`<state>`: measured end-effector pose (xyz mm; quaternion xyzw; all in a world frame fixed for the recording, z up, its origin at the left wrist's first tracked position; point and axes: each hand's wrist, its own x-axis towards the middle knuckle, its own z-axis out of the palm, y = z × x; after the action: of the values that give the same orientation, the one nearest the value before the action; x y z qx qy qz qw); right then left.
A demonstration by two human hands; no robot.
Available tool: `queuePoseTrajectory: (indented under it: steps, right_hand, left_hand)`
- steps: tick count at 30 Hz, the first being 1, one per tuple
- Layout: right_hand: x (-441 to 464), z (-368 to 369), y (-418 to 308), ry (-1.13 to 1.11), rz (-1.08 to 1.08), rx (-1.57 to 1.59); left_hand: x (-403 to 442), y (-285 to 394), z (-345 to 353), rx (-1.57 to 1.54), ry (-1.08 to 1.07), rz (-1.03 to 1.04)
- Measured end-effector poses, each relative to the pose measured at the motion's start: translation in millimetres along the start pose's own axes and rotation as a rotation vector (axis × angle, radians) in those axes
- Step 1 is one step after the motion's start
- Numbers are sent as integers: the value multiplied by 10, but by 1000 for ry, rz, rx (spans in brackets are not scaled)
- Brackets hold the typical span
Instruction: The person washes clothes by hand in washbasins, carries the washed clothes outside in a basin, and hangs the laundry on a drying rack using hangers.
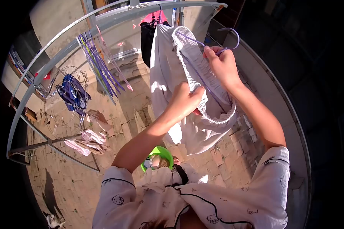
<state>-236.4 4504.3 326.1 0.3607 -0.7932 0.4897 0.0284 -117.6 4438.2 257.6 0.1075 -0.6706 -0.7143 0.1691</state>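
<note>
My left hand point(185, 98) is closed on the gathered elastic waistband of a white garment point(203, 135). The waistband is stretched into a wide loop, and the cloth hangs below it; whether it is trousers or a skirt I cannot tell. My right hand point(223, 66) grips a purple clothes hanger point(238, 37) near its neck, with the hook standing up to the right. The hanger's lower part lies inside the waistband opening. Part of it is hidden by the cloth.
A metal drying rack point(65, 47) curves overhead, with several hangers point(103, 68) on its left. A black garment point(147, 38) hangs behind the white one. Dark blue cloth point(72, 93) and pink cloth point(90, 143) hang left. A green basin point(164, 152) stands on the brick floor.
</note>
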Motion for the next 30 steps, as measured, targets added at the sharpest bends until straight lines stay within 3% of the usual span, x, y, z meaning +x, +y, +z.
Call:
queuePoseTrajectory:
  steps: [3, 6, 9, 10, 12, 16, 19, 20, 22, 24, 25, 27, 29, 30]
  right_hand:
    - [-30, 387, 83, -28, 161, 192]
    - [-31, 519, 78, -66, 371, 487]
    - [22, 590, 84, -101, 479, 748]
    - [28, 615, 36, -23, 536, 765]
    - [-33, 658, 7, -39, 480, 929]
    - [-119, 880, 9, 0, 419, 911]
    - [-152, 1063, 19, 24, 313, 917]
    - [-85, 1176, 147, 76, 232, 862]
    - [40, 1412, 286, 192, 149, 688]
    - [125, 1551, 245, 300, 114, 607]
    - [173, 1587, 207, 306, 118, 603]
    - [193, 1593, 54, 295, 171, 664]
    - [155, 1601, -28, 241, 227, 704]
    - [106, 1611, -15, 176, 290, 819]
  left_hand:
    - [62, 74, 53, -234, -1, 37]
    - [22, 49, 65, -390, 113, -101]
    - [12, -175, -45, -324, 28, -17]
    - [-6, -253, -70, -324, 28, -86]
    - [-170, -359, -68, -100, 34, -6]
    - [-462, -720, -319, 111, 222, 189]
    - [-657, -228, -678, 330, 168, 155]
    - [-647, -126, -717, 432, 265, 198]
    - [-647, 233, -719, 234, 181, 177]
    - [-676, 268, -600, 225, 213, 234]
    - [-709, 269, -537, 220, 230, 262]
    - [-748, 6, -509, 659, 310, 421]
    - [-774, -141, -492, 701, 387, 516]
    - [-771, -175, -519, 704, 430, 465]
